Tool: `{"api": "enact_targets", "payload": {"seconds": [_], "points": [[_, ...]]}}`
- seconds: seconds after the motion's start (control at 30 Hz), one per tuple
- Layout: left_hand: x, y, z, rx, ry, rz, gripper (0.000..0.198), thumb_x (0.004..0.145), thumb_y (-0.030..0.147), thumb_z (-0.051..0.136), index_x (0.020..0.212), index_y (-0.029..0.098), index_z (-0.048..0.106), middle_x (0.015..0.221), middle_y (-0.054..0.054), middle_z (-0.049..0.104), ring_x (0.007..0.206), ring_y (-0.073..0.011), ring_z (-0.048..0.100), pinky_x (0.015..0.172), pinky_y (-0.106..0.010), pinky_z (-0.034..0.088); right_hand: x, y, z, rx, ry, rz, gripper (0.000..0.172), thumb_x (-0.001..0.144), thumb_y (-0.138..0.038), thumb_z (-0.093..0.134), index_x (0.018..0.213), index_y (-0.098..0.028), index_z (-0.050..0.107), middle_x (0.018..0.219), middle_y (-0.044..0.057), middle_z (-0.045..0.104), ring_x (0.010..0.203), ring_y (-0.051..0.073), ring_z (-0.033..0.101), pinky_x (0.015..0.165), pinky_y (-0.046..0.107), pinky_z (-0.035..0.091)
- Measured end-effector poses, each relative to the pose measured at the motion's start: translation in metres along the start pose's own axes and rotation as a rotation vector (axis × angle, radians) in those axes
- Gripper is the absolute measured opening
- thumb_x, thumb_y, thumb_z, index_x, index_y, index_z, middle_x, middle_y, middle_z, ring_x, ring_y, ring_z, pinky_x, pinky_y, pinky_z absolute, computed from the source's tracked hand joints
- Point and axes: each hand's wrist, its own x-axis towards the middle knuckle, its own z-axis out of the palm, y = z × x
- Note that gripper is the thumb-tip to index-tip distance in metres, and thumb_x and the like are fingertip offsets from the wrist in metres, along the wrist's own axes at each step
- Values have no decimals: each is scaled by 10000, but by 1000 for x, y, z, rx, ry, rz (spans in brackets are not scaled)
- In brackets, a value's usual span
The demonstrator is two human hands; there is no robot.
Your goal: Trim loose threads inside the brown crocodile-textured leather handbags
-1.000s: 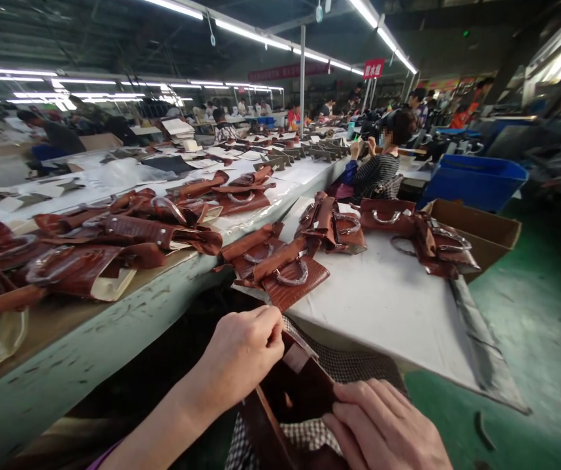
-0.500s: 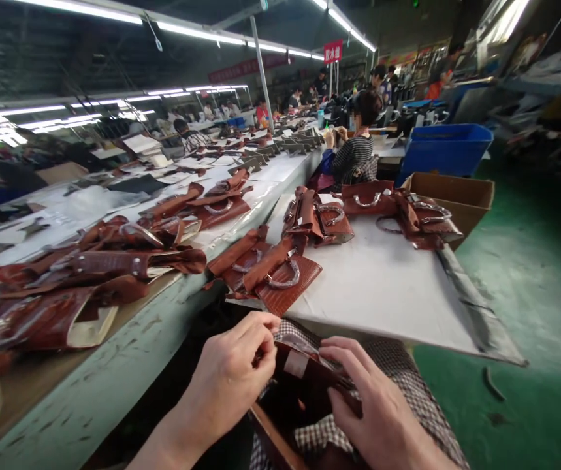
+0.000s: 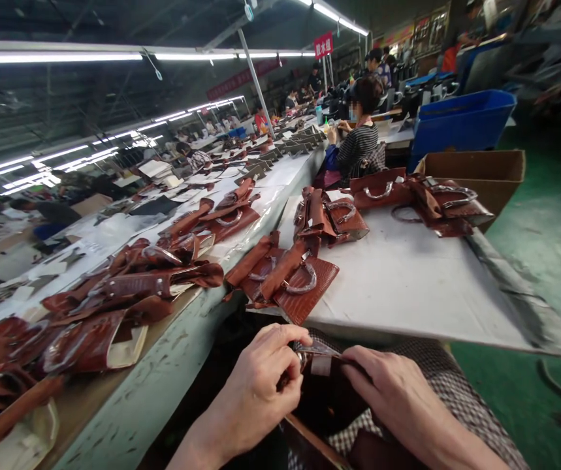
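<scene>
the right hand [image 3: 388, 378] has drawn its spread fingers together since a moment ago and now pinches the far rim of the brown bag [image 3: 326, 399]. the left hand [image 3: 263, 378] is curled closed at the rim's left end. the bag gapes open over the checked cloth [image 3: 449, 382], just short of the bench [image 3: 402, 290]. i'd guess it's light and bendy, slippery where clear plastic [image 3: 318, 348] wraps it; the bare rim looks the surest hold.
</scene>
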Motion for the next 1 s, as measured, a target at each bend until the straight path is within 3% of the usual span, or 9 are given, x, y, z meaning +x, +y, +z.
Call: {"api": "enact_targets", "payload": {"seconds": [0.27, 0.5, 0.67, 0.77, 0.9, 1.0], "points": [[5, -6, -4, 21, -71, 41, 285, 775, -79, 498, 711, 175, 385, 872, 6, 549, 885, -139, 486, 847, -322, 379, 9, -7, -6, -12, -62, 111, 170, 957, -261, 455, 1002, -269, 619, 874, -37, 706, 809, 231, 683, 667, 337, 435], [7, -11, -9, 24, -167, 132, 259, 830, -47, 464, 741, 185, 395, 846, 27, 595, 940, -134, 513, 935, -348, 362, 11, -6, -1, 17, -41, 117, 145, 962, -286, 464, 981, -271, 607, 871, -41, 706, 802, 225, 679, 670, 331, 419], [11, -13, -12, 55, -259, 128, 249, 762, -60, 481, 762, 188, 460, 832, 26, 566, 986, -130, 529, 1086, -393, 272, 10, -7, -2, 91, -8, 75, 125, 957, -251, 483, 962, -275, 606, 908, -60, 715, 817, 189, 684, 680, 297, 420], [12, -12, -11, 94, -228, 86, 248, 744, -48, 483, 773, 197, 462, 798, 36, 539, 981, -131, 536, 1149, -433, 184, 7, -7, 0, 111, 27, 24, 124, 946, -218, 496, 961, -267, 609, 913, -60, 716, 805, 177, 686, 674, 284, 425], [11, -5, -4, 173, -137, -9, 232, 745, 43, 576, 833, 206, 437, 843, 35, 517, 844, -129, 534, 1158, -471, 189, 5, -9, 3, 91, 51, -3, 133, 937, -201, 497, 959, -233, 625, 906, -24, 716, 802, 194, 688, 675, 294, 445], [11, -1, 6, 287, -63, -30, 209, 783, 93, 618, 813, 206, 445, 764, 48, 497, 754, -134, 508, 1135, -511, 218, 5, -11, 6, 101, 61, -10, 156, 934, -196, 499, 989, -229, 641, 924, -9, 717, 817, 198, 691, 694, 300, 461]]}}
